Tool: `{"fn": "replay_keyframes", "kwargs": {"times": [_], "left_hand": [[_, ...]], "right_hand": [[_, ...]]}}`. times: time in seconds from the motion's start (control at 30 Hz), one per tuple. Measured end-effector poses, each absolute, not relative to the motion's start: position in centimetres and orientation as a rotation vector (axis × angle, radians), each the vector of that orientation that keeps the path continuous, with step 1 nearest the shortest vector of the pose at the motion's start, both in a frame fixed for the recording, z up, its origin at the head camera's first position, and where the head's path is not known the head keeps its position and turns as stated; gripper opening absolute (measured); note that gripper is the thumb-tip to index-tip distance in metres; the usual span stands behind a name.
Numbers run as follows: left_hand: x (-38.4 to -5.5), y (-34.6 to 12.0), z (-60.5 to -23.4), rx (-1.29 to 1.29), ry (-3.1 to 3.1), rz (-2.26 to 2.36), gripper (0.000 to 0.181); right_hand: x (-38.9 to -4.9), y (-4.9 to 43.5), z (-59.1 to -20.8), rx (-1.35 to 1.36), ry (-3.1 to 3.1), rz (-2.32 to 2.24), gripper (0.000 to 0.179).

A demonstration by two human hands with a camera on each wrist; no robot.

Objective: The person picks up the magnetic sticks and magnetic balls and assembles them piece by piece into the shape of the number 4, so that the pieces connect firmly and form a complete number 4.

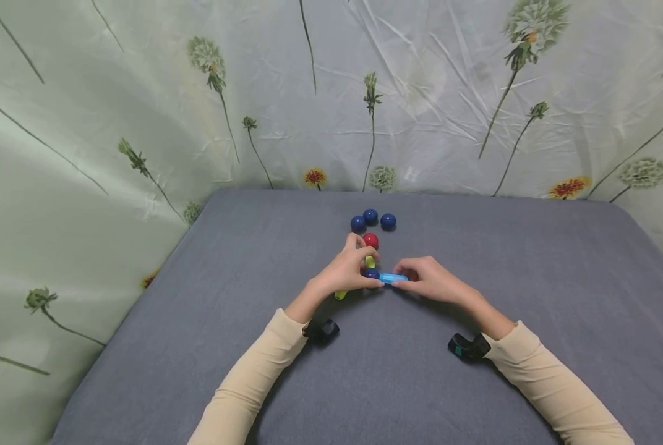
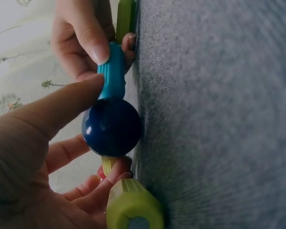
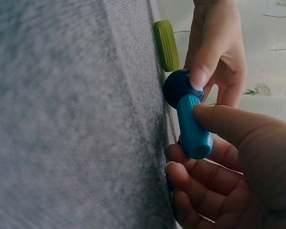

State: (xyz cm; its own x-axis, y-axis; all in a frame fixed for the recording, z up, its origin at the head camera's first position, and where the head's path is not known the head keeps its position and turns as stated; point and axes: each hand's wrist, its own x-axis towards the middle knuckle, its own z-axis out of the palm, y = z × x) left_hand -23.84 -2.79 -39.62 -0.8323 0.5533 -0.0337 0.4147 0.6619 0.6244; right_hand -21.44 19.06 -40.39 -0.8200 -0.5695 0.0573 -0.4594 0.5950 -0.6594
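Between finger and thumb, my right hand pinches a light blue ribbed rod. The rod's end meets a dark blue ball, which my left hand holds with its thumb against it and its fingers curled behind. In the right wrist view, the left thumb lies on the ball while the right thumb rests along the rod. One yellow-green rod lies under the left hand, near the ball. Just behind the ball, another yellow rod points toward a red ball, partly hidden by the left fingers.
Several dark blue balls sit together behind the red one. A green rod shows beyond the right hand in the left wrist view. Grey cloth covers the table, with a flower-print curtain at its back and left.
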Motion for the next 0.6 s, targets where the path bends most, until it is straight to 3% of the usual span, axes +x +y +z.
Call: {"fn": "replay_keyframes", "kwargs": {"times": [0.27, 0.6], "left_hand": [[-23.82, -2.67, -39.92, 0.835, 2.685, 0.902, 0.028], [-24.18, -2.67, -39.91, 0.928, 2.676, 0.840, 0.028]], "right_hand": [[-21.37, 18.99, -40.41, -0.861, 2.658, -1.036, 0.012], [-21.41, 18.92, -40.22, -0.854, 2.651, -1.030, 0.014]]}}
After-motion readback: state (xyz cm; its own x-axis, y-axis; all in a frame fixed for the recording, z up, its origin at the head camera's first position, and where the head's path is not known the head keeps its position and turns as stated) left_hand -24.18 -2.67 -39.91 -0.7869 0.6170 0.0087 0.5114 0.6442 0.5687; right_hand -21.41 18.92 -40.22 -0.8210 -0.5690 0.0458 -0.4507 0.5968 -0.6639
